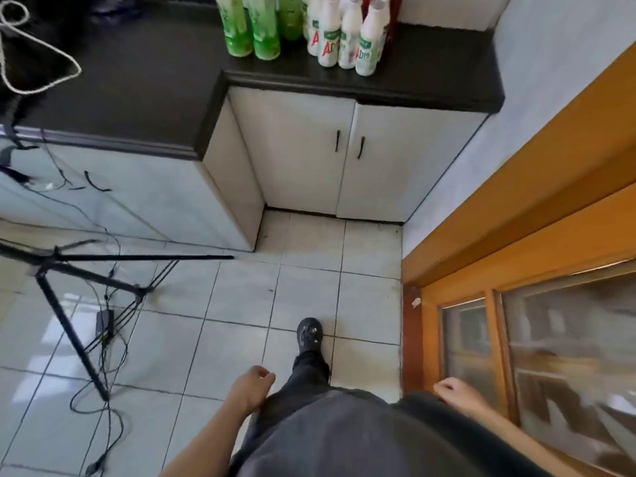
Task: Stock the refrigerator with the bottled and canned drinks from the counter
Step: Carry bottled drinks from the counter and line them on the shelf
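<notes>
Several green bottles (251,29) and several white bottles (347,36) stand together on the black counter (440,63) at the top of the head view, with something red (392,15) behind them. My left hand (253,382) hangs low beside my leg, fingers loosely curled, holding nothing. My right hand (454,390) hangs at my other side, also loosely curled and holding nothing. Both hands are far below the counter and the bottles. No refrigerator is in view.
White cabinet doors (344,156) with black handles sit under the counter. A black tripod (69,287) with trailing cables stands on the tiled floor at left. A wooden door with glass panes (537,339) is at right. My foot (309,333) steps forward on the tiles.
</notes>
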`<state>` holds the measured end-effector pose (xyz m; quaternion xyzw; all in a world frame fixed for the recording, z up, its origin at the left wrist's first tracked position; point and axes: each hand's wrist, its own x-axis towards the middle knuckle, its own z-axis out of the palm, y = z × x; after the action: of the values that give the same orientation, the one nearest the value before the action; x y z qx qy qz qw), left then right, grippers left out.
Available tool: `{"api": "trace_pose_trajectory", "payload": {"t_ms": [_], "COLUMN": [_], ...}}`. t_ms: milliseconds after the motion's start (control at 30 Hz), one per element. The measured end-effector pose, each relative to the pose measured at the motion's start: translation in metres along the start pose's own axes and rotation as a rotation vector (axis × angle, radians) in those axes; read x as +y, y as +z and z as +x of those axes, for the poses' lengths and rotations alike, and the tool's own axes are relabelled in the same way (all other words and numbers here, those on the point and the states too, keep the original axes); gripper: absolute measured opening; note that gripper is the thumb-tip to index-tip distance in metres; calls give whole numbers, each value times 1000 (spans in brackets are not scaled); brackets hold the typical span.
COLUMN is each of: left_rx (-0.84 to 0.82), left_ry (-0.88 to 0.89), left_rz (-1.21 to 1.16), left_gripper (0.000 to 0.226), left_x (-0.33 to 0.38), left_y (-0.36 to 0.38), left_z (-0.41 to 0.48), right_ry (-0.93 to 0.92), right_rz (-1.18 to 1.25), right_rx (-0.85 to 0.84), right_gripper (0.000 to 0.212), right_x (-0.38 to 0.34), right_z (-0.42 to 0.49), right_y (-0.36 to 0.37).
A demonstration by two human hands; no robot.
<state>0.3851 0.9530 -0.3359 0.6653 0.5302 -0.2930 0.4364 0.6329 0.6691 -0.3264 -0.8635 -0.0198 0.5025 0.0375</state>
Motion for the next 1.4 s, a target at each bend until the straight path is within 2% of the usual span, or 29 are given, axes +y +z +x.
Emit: {"api": "trace_pose_trajectory", "payload": {"t_ms": [100, 200, 300, 467, 667, 800, 1033, 1100, 1267, 1333, 1400], "left_rx": [67, -20, -105, -109, 82, 189, 87, 37, -47, 40, 266], "left_ry": [96, 180, 167, 193, 238, 218, 70, 92, 228, 298, 409], "left_rz": [1, 60, 91, -92, -313, -301, -177, -198, -387, -543, -616], "left_gripper": [27, 19, 33, 17, 12, 13, 15, 14, 17, 17, 12], "left_x": [47, 82, 101, 131, 166, 185, 203, 222, 292, 320, 344], "left_y": [-52, -88, -114, -160, -232, -278, -331, -344, -382, -405, -433], "left_z": [33, 61, 81, 103, 132, 157, 194, 207, 225, 224, 222], "right_ry": [-45, -92, -124, -169, -261, -364, -421, -431, -465, -521, -582], "right_rz": [99, 142, 127, 82, -3, -96, -120, -86, 47, 108, 154], "right_rx": [71, 106, 93, 62, 77, 37, 29, 11, 36, 91, 159], "right_gripper": [14, 21, 25, 24, 16, 16, 19, 15, 21, 23, 22], "right_x": [-53, -99, -135, -186, -268, -343, -463, -489, -538, -556, -579], "right_z": [-7, -9, -10, 6, 47, 84, 121, 128, 130, 125, 120], "right_y": [-19, -29, -34, -55, -97, -130, -191, -206, -233, -240, -250]}}
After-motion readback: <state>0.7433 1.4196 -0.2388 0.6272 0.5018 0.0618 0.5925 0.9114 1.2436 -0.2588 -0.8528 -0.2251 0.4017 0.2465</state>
